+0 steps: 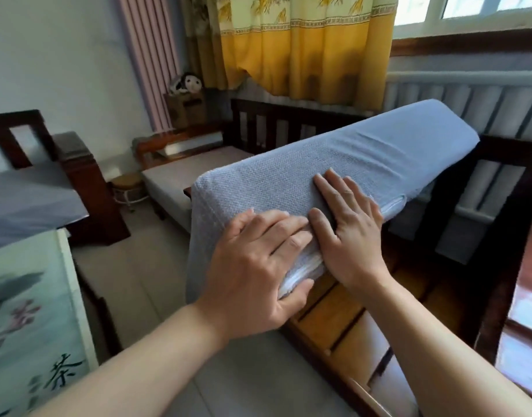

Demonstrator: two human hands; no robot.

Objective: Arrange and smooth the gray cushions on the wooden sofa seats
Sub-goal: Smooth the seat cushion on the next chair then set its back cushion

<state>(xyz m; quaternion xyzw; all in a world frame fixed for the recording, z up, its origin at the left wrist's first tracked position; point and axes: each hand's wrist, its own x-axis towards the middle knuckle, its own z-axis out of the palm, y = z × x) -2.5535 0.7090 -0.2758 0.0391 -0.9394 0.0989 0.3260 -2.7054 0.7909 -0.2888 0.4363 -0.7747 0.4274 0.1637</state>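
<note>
I read a brushed 茶 [63, 373] on the painted panel [27, 311] while my left hand [255, 266] grips the gray cushion [334, 167] raised above the sofa's wooden slats [334, 314], right hand [349, 224] pressing flat beside it.

Daylight came through a window [469, 7] above a pale radiator [457, 97], half covered by a yellow patterned curtain [303, 46], while a plain white wall [63, 55], a pale tiled floor [144, 266], a small round stool [127, 183] and a painted panel [27, 311] lay to the left.
</note>
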